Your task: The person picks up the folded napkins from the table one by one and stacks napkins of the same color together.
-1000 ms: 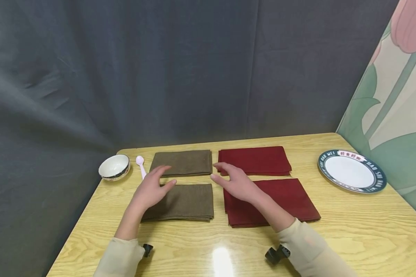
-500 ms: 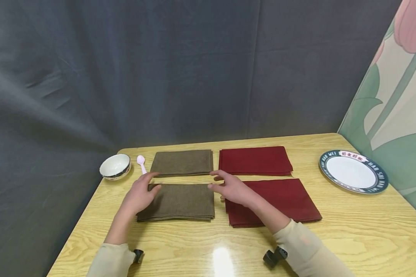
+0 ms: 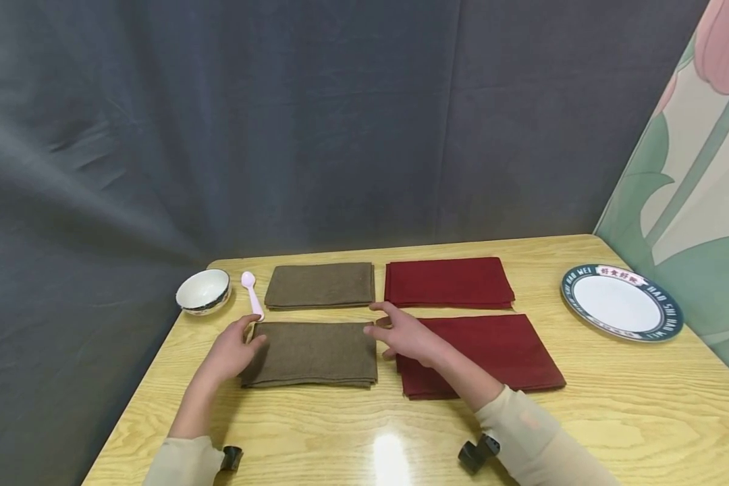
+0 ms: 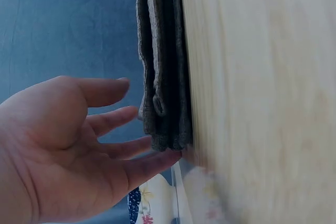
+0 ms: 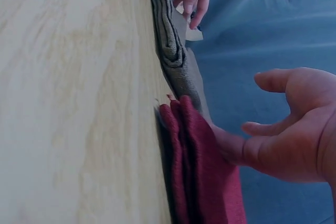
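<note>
Grey cloth hangs behind my pale wooden worktop (image 3: 352, 432), with a floral panel (image 3: 692, 182) along its right side. Four folded cloths lie in two rows on it. My left hand (image 3: 227, 352) rests at the left edge of the near brown cloth (image 3: 316, 353), fingers loosely spread; the left wrist view shows the fingertips (image 4: 168, 157) touching that folded edge, with nothing pinched. My right hand (image 3: 403, 335) sits at the gap between the near brown cloth and the near dark red cloth (image 3: 486, 351), the grip relaxed and open; in the right wrist view one finger (image 5: 231, 148) presses on the red cloth's corner while the thumb stands free. So the near brown cloth lies flat between my two hands, closer to the front edge than its twin.

Behind it lie the far brown cloth (image 3: 320, 285) and the far dark red cloth (image 3: 448, 281), just apart from the near pair. A small white bowl (image 3: 203, 291) stands near the back left corner, with a pink plastic spoon (image 3: 252, 294) between it and the far brown cloth. A blue-rimmed plate (image 3: 622, 301) lies by the right edge, well apart from the cloths.
</note>
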{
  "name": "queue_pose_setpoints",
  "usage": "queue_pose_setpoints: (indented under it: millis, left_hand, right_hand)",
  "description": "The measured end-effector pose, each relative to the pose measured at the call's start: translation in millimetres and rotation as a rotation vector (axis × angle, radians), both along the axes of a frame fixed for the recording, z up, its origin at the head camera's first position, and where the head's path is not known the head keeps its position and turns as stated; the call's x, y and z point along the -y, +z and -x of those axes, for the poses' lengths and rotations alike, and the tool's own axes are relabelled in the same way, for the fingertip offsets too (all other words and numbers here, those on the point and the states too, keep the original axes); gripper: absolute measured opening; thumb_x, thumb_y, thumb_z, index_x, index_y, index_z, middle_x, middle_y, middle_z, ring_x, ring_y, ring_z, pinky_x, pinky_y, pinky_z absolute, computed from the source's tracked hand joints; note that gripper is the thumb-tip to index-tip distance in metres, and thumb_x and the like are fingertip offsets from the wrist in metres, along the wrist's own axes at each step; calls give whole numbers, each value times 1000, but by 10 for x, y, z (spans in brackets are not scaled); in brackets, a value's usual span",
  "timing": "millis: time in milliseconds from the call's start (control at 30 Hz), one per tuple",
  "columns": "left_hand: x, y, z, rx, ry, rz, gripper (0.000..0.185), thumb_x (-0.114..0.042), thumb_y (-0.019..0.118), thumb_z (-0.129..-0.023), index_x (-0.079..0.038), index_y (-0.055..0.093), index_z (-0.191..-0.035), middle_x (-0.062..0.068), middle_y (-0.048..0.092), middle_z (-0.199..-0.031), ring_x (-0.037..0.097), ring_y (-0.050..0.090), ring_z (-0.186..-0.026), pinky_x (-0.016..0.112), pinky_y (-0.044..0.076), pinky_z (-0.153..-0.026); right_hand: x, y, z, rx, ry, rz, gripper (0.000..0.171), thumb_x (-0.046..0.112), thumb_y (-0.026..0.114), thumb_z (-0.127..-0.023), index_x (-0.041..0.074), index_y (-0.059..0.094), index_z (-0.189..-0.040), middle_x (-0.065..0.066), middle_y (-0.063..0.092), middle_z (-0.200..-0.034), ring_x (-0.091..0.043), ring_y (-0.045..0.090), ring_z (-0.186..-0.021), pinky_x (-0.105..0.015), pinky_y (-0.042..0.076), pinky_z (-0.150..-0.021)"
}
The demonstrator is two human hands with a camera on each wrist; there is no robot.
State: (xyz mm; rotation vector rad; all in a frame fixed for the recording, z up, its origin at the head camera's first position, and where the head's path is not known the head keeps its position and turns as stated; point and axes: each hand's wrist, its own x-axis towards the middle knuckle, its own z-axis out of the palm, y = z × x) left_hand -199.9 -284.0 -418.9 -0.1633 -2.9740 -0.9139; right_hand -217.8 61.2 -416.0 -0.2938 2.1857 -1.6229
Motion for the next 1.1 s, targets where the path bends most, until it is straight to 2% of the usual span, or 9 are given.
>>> queue_pose_setpoints:
  millis: [167,400,533,700,800,1000,1100]
  left_hand:
    - [18,8,-12,66,5,-27,52,-7,64,-96,10,46,-142,41,49,-135,53,53,-123,62,43,-101]
    - [25,16,-1,141,57,-141,60,6,65,-91,10,41,-145,41,44,-139,52,53,-124,56,51,-96]
    - [30,17,5,203,103,-237,62,7,64,-92,10,37,-148,39,45,-140,53,48,-128,56,48,-99]
    - [38,10,6,280,150,-361,62,4,60,-95,12,32,-151,39,38,-146,53,39,-134,59,40,-107]
    - [39,9,7,303,150,-372,61,1,59,-98,15,30,-150,39,36,-148,53,38,-135,60,36,-110]
    - [17,12,10,327,120,-385,56,-1,56,-100,18,33,-148,37,43,-143,48,48,-126,58,42,-103]
    - [13,5,8,313,119,-397,55,1,55,-100,17,33,-148,37,43,-143,48,48,-126,57,43,-102]
  right_hand:
    - [13,-28,7,32,2,49,65,21,63,-102,5,31,-157,-24,56,-136,-37,60,-121,-47,59,-83]
    - [24,-39,15,130,-59,160,66,18,61,-101,6,30,-158,-23,54,-138,-41,53,-127,-50,59,-81]
    - [42,-48,21,204,-99,220,63,17,59,-102,6,30,-157,-23,50,-144,-44,49,-130,-49,60,-77]
    - [61,-68,40,263,-118,270,60,14,55,-104,-1,29,-156,-28,45,-147,-44,51,-129,-47,61,-75]
    - [67,-93,49,293,-96,290,57,12,52,-105,-6,29,-155,-30,40,-150,-45,49,-130,-45,61,-78]
    - [75,-139,54,300,-52,302,54,8,47,-106,-14,29,-151,-34,30,-154,-49,40,-136,-41,60,-80]
    - [85,-166,51,287,-53,306,53,6,48,-105,-14,31,-151,-35,32,-153,-49,42,-135,-40,60,-79]
